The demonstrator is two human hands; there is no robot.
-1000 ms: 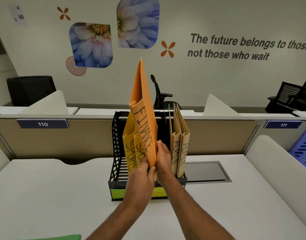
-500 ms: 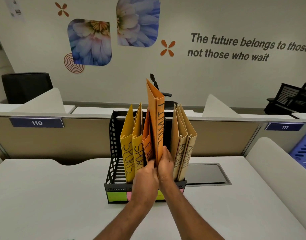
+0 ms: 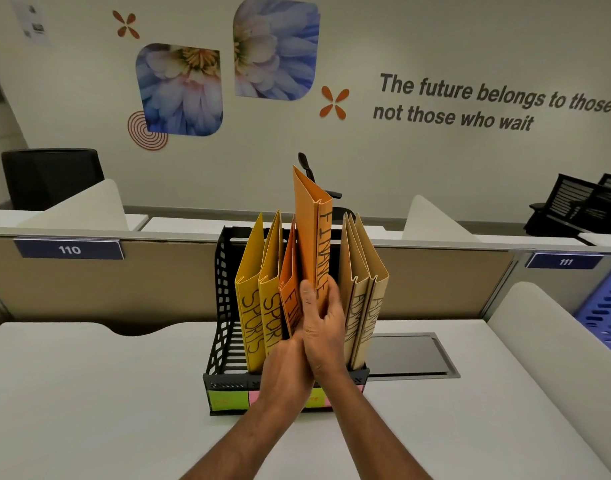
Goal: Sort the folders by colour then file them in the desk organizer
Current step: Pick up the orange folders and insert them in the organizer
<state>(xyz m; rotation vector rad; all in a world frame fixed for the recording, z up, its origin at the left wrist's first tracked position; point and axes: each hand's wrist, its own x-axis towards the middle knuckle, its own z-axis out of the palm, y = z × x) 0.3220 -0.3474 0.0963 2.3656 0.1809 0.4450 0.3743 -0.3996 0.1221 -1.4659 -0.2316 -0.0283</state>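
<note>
A black mesh desk organizer [image 3: 222,306] stands on the white desk with coloured labels along its front. Two yellow SPORTS folders [image 3: 250,306] stand upright in it at the left, and two tan ADMIN folders [image 3: 361,296] at the right. Between them sits one orange FINANCE folder [image 3: 290,292], and a second orange FINANCE folder [image 3: 312,237] stands higher than the others. My right hand [image 3: 323,327] grips the lower spine of this taller folder, thumb on its left face. My left hand [image 3: 285,368] lies against the right hand below it, its fingers hidden.
The white desk [image 3: 89,393] spreads out on both sides of the organizer. A grey cable hatch [image 3: 411,355] lies flush to the organizer's right. A tan partition [image 3: 124,278] runs behind. A blue perforated bin [image 3: 605,313] sits at the far right.
The taller FINANCE folder came down from a raised, tilted position to upright between the orange and tan folders. Both hands stayed at its lower spine.
</note>
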